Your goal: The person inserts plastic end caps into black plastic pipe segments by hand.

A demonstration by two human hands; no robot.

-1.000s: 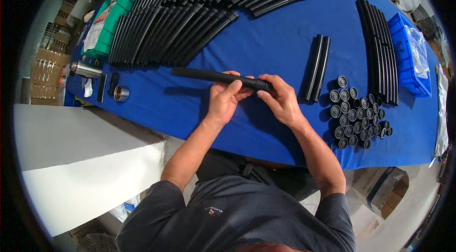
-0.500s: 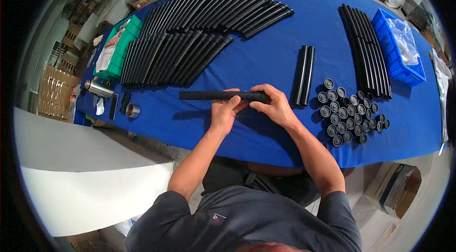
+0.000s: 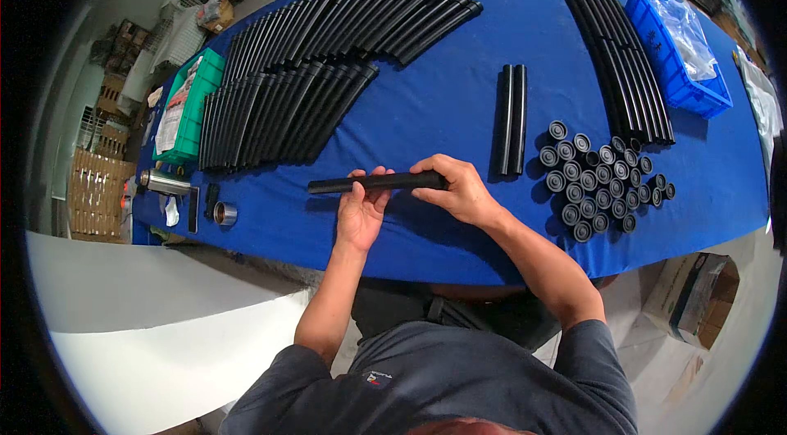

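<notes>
A black tube point(image 3: 328, 186) lies level across both hands above the near part of the blue-covered table. My left hand point(image 3: 361, 215) supports its middle from below, thumb in front and fingertips behind. Around its right end, my right hand point(image 3: 461, 191) is closed with thumb and fingers; they hide most of that end. To the right of this hand, two loose black tubes point(image 3: 512, 119) lie side by side. Beyond them is a cluster of small round black caps point(image 3: 571, 214) with ringed faces.
Black tubes with collared ends point(image 3: 270, 115) lie fanned in two rows at left, beside a green crate point(image 3: 211, 74). More tubes point(image 3: 627, 66) and a blue crate point(image 3: 697, 95) lie at right. A steel flask point(image 3: 164, 182) and tape roll point(image 3: 225, 213) rest near the left edge.
The view has shifted slightly. My left hand has slid left along the tube and turned palm-up under it; my right hand now wraps over the right end.
</notes>
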